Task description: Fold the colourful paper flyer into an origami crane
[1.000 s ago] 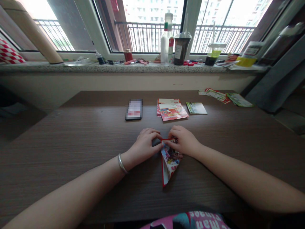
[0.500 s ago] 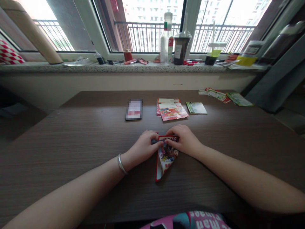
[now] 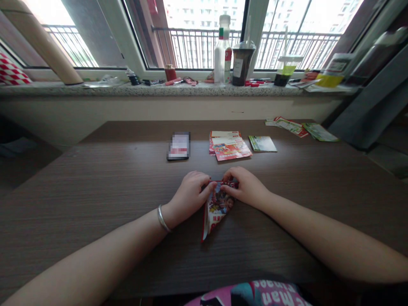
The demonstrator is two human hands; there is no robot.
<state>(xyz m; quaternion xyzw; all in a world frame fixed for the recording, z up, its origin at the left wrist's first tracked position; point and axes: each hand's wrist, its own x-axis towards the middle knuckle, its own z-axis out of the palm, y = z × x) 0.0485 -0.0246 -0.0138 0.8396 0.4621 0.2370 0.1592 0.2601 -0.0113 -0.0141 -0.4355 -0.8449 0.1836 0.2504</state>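
Note:
A red-edged printed paper sheet [image 3: 219,204], folded into a narrowing triangle, is held between both hands above the brown table [image 3: 111,204]. My left hand [image 3: 194,189] pinches its upper left edge, thumb in front. My right hand [image 3: 244,185] grips the upper right edge, with its thumb on the printed face and fingers behind. The paper's pointed end hangs toward me. Fingertips behind the sheet are partly hidden. Beyond the hands lies a stack of red and white leaflets [image 3: 232,148].
Left of the leaflets lies a phone [image 3: 179,146]; on their right is a small green-white pad [image 3: 263,144]. More leaflets [image 3: 291,126] lie at the far right edge. Bottles [image 3: 219,63], a dark drink cup [image 3: 241,66] and other clutter stand on the windowsill [image 3: 178,90].
The paper's left side has turned inward and its lower point has swung slightly left. My left hand has shifted a little to the left; the right hand has hardly moved.

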